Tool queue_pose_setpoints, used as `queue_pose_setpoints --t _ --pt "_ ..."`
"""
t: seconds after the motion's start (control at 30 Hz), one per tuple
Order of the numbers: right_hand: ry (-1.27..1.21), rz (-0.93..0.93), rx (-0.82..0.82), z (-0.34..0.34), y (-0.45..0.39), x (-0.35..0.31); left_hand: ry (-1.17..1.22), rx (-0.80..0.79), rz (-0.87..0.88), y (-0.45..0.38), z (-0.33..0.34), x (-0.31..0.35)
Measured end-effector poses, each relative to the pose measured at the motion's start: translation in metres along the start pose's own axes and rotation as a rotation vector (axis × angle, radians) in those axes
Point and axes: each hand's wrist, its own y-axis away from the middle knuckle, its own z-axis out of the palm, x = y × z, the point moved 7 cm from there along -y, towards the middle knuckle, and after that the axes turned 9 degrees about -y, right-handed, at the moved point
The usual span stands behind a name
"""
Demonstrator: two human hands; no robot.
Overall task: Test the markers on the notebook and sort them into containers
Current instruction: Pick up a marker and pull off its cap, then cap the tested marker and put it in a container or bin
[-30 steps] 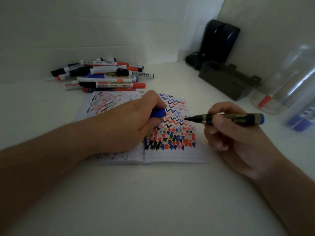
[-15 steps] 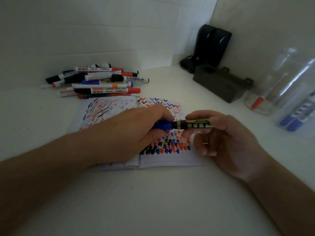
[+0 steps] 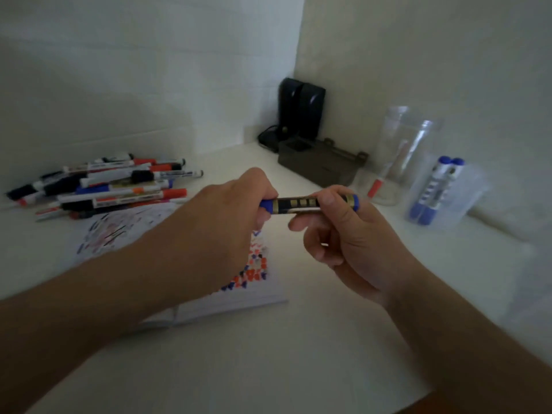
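Both hands grip one blue marker (image 3: 301, 203) above notebook (image 3: 239, 291): left hand (image 3: 227, 216) closed on cap end, right hand (image 3: 346, 234) pinching barrel, likely recapping.

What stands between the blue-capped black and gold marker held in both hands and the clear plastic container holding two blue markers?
Nothing visible. The black and gold marker is held above the table; bare white tabletop lies between it and the clear container to its right.

walls (image 3: 149, 70): pale, meeting in a corner; table (image 3: 254, 363): white; black speakers (image 3: 301, 110) in corner; light: dim
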Motion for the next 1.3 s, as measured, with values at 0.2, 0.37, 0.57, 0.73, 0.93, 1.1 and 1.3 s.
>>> queue_pose_setpoints --t 0.2,0.37,0.57,0.73,0.93,1.1,1.3 --pt "0.381 -0.225 0.113 -0.063 0.032 -0.092 0.420 0.165 0.159 -0.037 -0.030 0.116" --pt "0.592 -0.561 0.499 -0.131 0.047 -0.197 0.471 0.093 0.264 -0.082 -0.014 0.188" --pt "0.918 -0.564 0.833 -0.213 0.035 -0.218 0.436 0.078 0.253 -0.089 0.002 0.200" --pt "1.318 -0.286 0.642 -0.216 0.005 -0.162 0.340 0.059 0.210 -0.077 0.017 0.172" --pt "1.401 -0.042 0.628 -0.222 0.003 -0.137 0.158 0.041 0.121 -0.035 0.011 0.096" --pt "1.405 -0.336 0.771 -0.189 0.017 -0.160 0.064 0.189 -0.030 -0.003 -0.022 0.007" --pt "1.281 -0.610 0.447 -0.047 -0.015 -0.103 -0.311 0.461 -0.396 0.051 -0.064 -0.129"
